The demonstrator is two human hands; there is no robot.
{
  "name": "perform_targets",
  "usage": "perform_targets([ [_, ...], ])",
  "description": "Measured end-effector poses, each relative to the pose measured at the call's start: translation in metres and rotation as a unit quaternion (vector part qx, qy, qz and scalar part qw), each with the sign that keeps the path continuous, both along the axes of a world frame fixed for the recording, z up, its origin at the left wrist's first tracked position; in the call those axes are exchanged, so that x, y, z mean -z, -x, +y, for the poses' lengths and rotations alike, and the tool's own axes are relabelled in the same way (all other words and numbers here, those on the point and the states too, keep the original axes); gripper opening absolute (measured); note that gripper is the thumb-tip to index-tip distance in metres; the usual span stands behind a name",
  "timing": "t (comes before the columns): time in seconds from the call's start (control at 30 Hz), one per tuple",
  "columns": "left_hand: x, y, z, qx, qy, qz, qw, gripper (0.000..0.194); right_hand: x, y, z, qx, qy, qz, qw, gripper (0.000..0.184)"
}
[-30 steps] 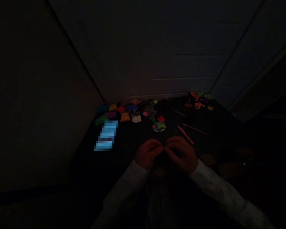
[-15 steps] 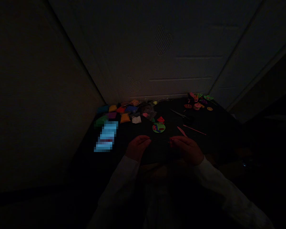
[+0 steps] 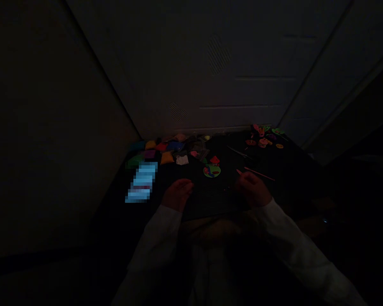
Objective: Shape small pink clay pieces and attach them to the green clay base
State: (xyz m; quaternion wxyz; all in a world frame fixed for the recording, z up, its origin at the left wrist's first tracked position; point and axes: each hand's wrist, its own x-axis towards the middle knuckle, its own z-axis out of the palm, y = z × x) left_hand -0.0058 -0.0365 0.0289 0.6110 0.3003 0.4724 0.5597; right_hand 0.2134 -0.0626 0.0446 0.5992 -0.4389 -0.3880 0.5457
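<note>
Left of centre in the frame, a bright, blurred panel (image 3: 142,182) lies on the dark table (image 3: 207,202), just below a group of coloured packets (image 3: 167,158). Near the centre, the left hand (image 3: 178,193) has its fingers bent and drawn together; whether they grip anything cannot be told. Above and right of it lies a round green disc (image 3: 216,172) with coloured shapes on it, a red piece (image 3: 215,160) at its upper edge. Right of centre, the right hand (image 3: 252,187) has curled fingers over most of a pink knife (image 3: 238,172), its tip showing; their grip is unclear. Scissors (image 3: 238,151) lie above, a thin pink stick (image 3: 259,174) beside the hand, and small colourful figures (image 3: 263,143) farther up right.
</note>
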Motion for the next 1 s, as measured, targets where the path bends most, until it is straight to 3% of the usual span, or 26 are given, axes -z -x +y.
perform_targets([
  [0.5,0.004,0.001,0.001,0.000,0.006,-0.030,1.000,0.026,0.010,-0.016,0.004,0.031,-0.026,-0.096,0.995,0.023],
  [0.7,0.000,0.000,-0.001,0.001,0.007,-0.035,0.999,0.027,0.012,-0.017,0.002,0.020,-0.026,-0.144,0.989,0.032],
  [1.0,0.003,0.001,0.001,0.005,0.012,-0.029,1.000,0.026,-0.001,-0.007,-0.008,-0.026,-0.067,-0.154,0.985,0.024],
])
